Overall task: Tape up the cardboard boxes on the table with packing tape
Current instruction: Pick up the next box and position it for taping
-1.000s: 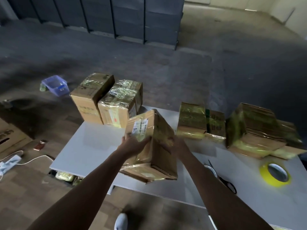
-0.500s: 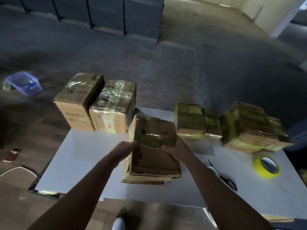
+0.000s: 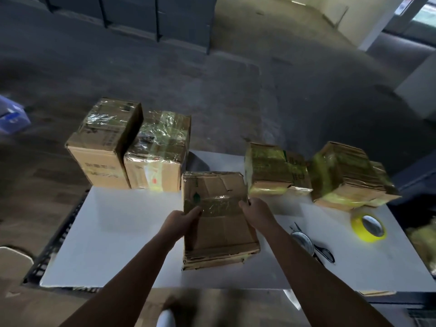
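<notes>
1. At the far left of the white rectangular table (image 3: 118,232), two tall brown cardboard boxes (image 3: 132,149) wrapped in glossy clear film stand touching side by side; they look finished
2. The left hand (image 3: 181,220) grasps the left side of the worn, creased brown cardboard box (image 3: 219,232), with fingers curled onto its left edge beside the shiny band of tape across its face
3. That box rests on the middle of the table between the two hands, close to the front edge. It is probably light, since a hold high on its sides seems enough to steady it. The board looks soft and tired, with a torn top corner and loose layered flaps at the bottom. It is best held at the side walls near the corners, where the card is stiffest, and not on the slick tape or the loose flaps
4. The right hand (image 3: 257,213) clasps the box's right edge, fingers hooked over it
5. Behind and to the right, low cardboard boxes bound in yellowish tape (image 3: 271,171) sit just beside a slumped pile of the same kind (image 3: 346,175)
6. Black-handled scissors (image 3: 323,251) lie near the right forearm. The yellow roll of packing tape (image 3: 369,227) lies flat well apart, so one hand would have to let go to fetch it
</notes>
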Demonstrator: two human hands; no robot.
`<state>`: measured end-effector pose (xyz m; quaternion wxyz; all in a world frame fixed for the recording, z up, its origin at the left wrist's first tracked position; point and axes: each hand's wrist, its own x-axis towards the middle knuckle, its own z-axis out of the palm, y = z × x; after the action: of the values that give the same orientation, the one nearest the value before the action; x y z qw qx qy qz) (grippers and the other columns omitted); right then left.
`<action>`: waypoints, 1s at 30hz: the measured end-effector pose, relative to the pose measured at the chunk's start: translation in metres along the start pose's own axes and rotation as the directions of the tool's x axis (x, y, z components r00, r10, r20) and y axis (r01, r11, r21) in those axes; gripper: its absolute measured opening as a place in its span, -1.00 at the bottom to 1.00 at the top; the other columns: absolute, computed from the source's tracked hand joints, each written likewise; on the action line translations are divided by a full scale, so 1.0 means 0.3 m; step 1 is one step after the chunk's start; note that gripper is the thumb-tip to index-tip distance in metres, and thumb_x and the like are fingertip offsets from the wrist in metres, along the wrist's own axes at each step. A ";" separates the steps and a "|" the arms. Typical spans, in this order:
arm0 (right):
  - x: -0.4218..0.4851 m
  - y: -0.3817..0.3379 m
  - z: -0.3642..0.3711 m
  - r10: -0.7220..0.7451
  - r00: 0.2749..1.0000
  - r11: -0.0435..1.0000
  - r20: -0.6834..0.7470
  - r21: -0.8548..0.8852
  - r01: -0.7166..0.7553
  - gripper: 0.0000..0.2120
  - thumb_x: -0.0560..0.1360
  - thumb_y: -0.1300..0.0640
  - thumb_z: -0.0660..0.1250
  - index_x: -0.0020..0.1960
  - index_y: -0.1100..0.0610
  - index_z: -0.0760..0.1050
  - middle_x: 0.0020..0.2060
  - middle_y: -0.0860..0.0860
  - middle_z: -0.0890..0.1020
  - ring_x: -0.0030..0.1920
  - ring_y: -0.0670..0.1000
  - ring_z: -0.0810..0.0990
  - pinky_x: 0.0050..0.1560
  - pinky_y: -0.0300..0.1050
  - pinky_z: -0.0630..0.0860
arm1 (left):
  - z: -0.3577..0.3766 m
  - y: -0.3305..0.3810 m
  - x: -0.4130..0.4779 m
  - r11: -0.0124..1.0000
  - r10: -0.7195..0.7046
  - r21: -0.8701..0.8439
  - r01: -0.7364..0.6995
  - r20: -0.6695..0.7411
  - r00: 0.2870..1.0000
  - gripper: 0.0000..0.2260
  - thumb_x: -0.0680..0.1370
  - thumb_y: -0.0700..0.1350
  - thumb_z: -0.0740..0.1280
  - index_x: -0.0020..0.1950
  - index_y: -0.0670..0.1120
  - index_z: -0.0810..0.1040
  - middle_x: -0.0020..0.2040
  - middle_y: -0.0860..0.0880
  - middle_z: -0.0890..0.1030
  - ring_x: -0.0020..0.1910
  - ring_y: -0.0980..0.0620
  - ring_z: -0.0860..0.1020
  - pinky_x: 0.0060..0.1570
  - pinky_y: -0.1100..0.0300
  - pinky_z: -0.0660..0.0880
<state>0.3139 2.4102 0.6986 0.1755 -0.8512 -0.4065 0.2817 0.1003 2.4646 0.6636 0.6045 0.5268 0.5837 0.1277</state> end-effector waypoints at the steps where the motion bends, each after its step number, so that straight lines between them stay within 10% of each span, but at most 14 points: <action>1: -0.004 0.001 -0.006 -0.003 1.000 1.000 0.001 0.006 0.003 -0.62 0.60 0.02 0.20 0.21 0.31 0.49 -0.06 0.18 0.60 -0.06 0.11 0.53 -0.16 -0.15 0.31 | 0.003 0.001 0.003 1.000 -0.003 -0.016 0.003 0.012 1.000 -0.54 0.52 0.18 0.33 -0.02 -0.25 0.61 -0.09 -0.16 0.66 -0.10 -0.08 0.63 -0.16 0.09 0.56; 7: -0.038 -0.006 -0.056 -0.009 0.992 0.975 -0.123 0.221 0.036 -0.57 0.52 -0.11 0.32 -0.40 0.14 0.47 -0.51 -0.07 0.48 -0.35 -0.01 0.49 -0.29 -0.14 0.35 | 0.003 0.012 0.050 0.968 -0.123 -0.220 0.123 0.013 0.992 -0.54 0.53 0.15 0.34 0.10 -0.26 0.57 -0.06 -0.15 0.64 -0.07 -0.09 0.61 -0.15 0.11 0.54; 13: -0.054 0.044 -0.087 -0.057 0.980 0.875 -0.192 0.463 0.142 -0.80 0.55 0.09 0.33 0.00 0.22 0.64 -0.11 0.15 0.67 -0.05 0.01 0.59 -0.08 -0.19 0.45 | 0.060 0.012 0.057 0.912 -0.157 -0.369 0.177 0.083 0.984 -0.53 0.50 0.16 0.37 0.13 -0.23 0.56 -0.04 -0.14 0.64 -0.10 -0.08 0.60 -0.18 0.09 0.56; 19: -0.019 0.068 -0.094 0.007 0.998 0.929 0.059 0.370 -0.029 -0.46 0.45 -0.11 0.42 0.35 0.02 0.37 0.11 -0.04 0.53 0.07 0.02 0.55 0.05 -0.10 0.49 | 0.051 0.049 0.056 0.986 0.139 0.143 -0.087 -0.415 0.899 -0.62 0.48 -0.04 0.43 0.22 -0.16 0.46 0.10 -0.17 0.57 0.01 -0.12 0.55 0.00 0.01 0.52; 22: -0.008 0.063 -0.069 -0.010 0.986 0.892 0.167 0.447 -0.067 -0.49 0.42 -0.16 0.43 0.27 0.07 0.46 0.11 0.08 0.63 0.11 0.13 0.60 0.19 0.18 0.51 | 0.067 0.088 0.020 0.944 0.252 0.285 -0.163 -0.312 0.916 -0.76 0.55 -0.08 0.32 0.16 -0.15 0.51 0.06 -0.15 0.59 -0.10 -0.03 0.52 -0.17 0.14 0.45; 25: 0.003 0.067 -0.065 0.022 0.987 0.891 0.157 0.445 -0.091 -0.43 0.38 -0.22 0.44 0.25 0.10 0.47 0.09 0.08 0.63 0.10 0.12 0.60 0.20 0.17 0.51 | 0.091 0.129 -0.038 0.916 0.263 0.362 -0.171 -0.222 0.939 -0.49 0.56 0.28 0.17 0.06 -0.16 0.57 -0.12 -0.04 0.58 -0.22 0.04 0.53 -0.33 0.22 0.41; 30: 0.015 0.081 -0.068 0.012 0.987 0.879 0.159 0.469 -0.086 -0.42 0.34 -0.23 0.48 0.19 0.13 0.55 0.03 0.07 0.67 0.05 0.11 0.63 0.16 0.13 0.55 | 0.073 0.226 -0.110 0.964 0.158 0.209 -0.166 0.054 0.986 -0.36 0.29 0.53 0.11 -0.07 0.01 0.53 -0.13 -0.01 0.58 -0.18 -0.02 0.58 -0.18 0.11 0.60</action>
<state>0.3434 2.3975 0.7003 0.3399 -0.7686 -0.3156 0.4407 0.1404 2.4565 0.7308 0.5427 0.6369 0.5377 0.1038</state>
